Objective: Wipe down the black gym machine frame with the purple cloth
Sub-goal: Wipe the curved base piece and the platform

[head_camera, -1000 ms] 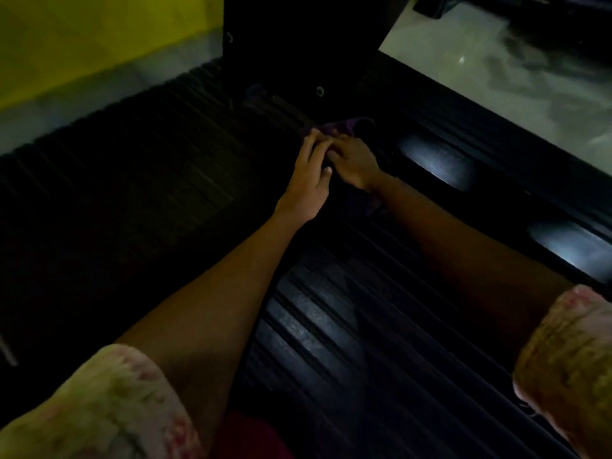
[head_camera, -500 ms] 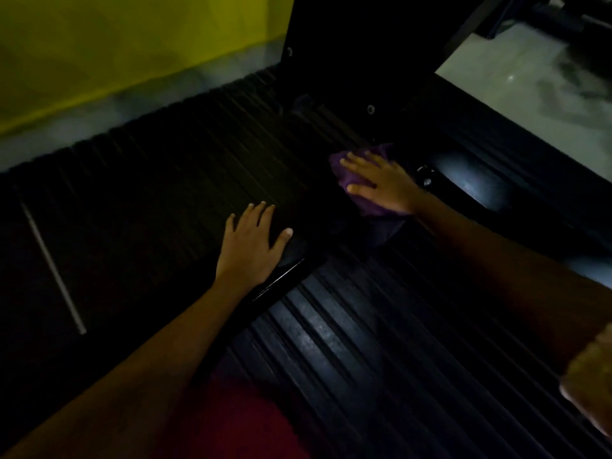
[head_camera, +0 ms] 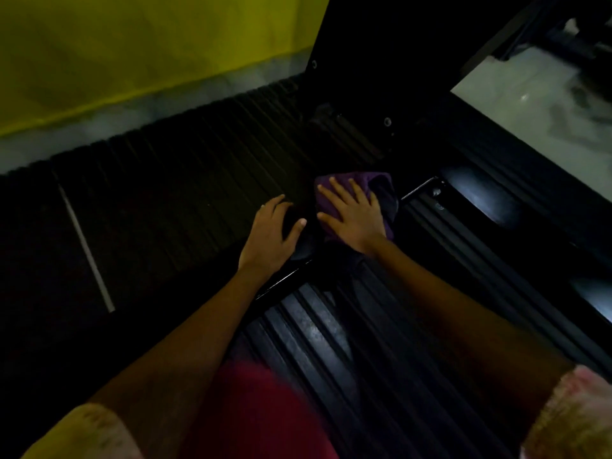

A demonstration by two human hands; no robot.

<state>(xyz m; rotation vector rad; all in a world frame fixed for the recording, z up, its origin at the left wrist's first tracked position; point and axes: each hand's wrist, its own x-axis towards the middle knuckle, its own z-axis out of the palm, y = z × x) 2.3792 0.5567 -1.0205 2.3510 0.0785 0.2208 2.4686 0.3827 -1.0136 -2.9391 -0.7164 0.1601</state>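
Head view: right hand (head_camera: 356,215), fingers spread, presses the purple cloth (head_camera: 361,180) flat on the black frame (head_camera: 381,61); left hand (head_camera: 270,233) braces, fingers relaxed. Soft, light cloth, best palmed flat.

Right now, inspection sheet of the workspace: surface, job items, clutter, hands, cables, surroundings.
Surface: black ribbed mat on the floor, dimly lit, with a pale thin strip lying across it at the left.
Job's things: purple cloth spread flat on the low part of the black machine frame, under the right hand.
Clutter: nothing seen.
Hands: right hand presses flat on the cloth, fingers straight; left hand rests beside it on the dark surface, apart from the cloth, holding nothing.
Cables: nothing seen.
Surroundings: yellow wall at the back, pale glossy floor to the right; the dark hides fine detail.
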